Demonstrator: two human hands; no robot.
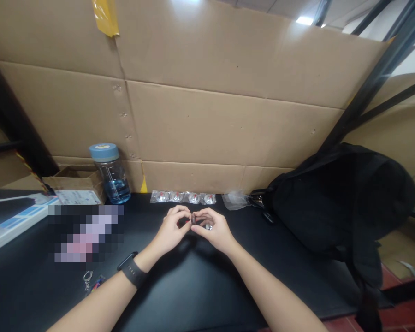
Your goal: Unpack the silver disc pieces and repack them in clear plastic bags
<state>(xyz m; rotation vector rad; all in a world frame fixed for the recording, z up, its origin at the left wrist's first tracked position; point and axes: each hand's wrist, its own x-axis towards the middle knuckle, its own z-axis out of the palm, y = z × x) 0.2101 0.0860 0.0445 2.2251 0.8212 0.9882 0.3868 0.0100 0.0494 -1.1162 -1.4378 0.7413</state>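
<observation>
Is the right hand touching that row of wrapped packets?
Apart. In the head view, black tabletop shows between the right hand and the row of wrapped packets.

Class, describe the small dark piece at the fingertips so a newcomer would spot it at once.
Start at the cardboard wall and come down to the black tabletop. There the left hand and right hand nearly meet, with the small dark piece between them. Its dark brown colour sets it apart from the silvery, red-marked discs in clear packets behind.
</observation>
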